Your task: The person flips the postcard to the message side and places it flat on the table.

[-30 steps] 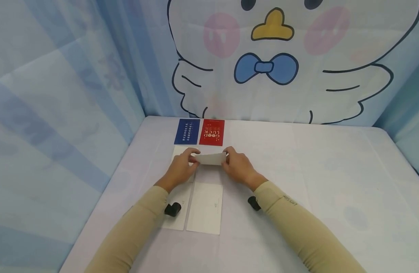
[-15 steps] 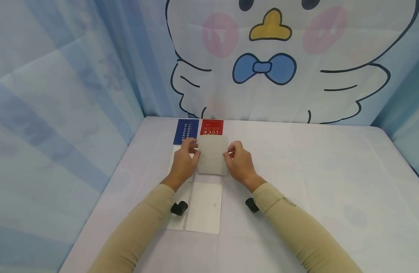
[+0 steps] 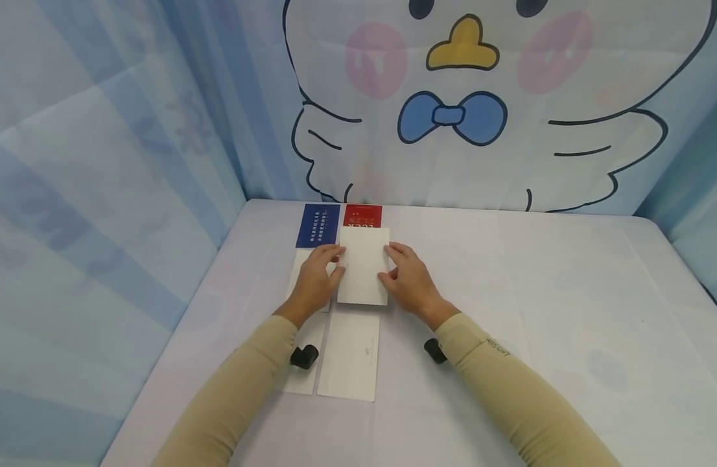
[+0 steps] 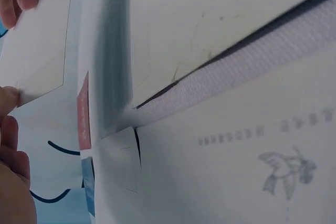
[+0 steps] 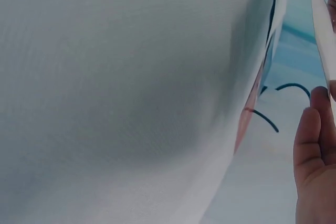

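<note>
Together, the left hand (image 3: 314, 280) and right hand (image 3: 415, 283) pinch opposite edges of a raised white card (image 3: 363, 267), partly hiding a red card (image 3: 363, 215) on the counter (image 3: 528, 311).

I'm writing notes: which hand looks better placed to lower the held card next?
Probably the right hand: both hold the card, but in the head view the left hand overlaps another card; the right has tablecloth beside it.
</note>
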`<act>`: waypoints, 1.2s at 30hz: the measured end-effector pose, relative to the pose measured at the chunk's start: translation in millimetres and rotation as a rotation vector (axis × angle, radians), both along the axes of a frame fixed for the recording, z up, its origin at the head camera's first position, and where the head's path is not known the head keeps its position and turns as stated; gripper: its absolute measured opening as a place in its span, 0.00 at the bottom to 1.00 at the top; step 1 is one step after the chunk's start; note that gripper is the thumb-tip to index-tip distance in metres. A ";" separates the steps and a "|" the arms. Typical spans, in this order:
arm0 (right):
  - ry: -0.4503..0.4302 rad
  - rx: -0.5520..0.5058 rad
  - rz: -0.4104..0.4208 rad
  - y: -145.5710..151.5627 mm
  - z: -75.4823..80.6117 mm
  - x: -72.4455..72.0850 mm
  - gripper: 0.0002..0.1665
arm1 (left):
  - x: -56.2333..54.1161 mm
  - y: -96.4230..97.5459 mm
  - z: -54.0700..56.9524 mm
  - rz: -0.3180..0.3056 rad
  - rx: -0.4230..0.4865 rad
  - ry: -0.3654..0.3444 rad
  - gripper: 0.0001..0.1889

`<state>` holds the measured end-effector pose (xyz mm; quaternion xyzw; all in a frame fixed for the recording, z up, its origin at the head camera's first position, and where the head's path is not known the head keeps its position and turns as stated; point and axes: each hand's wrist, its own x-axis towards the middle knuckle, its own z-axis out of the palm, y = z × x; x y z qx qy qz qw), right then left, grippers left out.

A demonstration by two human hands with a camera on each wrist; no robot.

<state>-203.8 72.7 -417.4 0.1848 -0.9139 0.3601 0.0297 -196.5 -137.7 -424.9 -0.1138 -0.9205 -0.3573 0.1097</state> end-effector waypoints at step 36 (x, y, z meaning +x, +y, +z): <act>-0.285 0.298 0.012 -4.8 -17.8 -15.4 0.38 | -16.6 -3.0 -20.0 0.019 -0.365 -0.382 0.30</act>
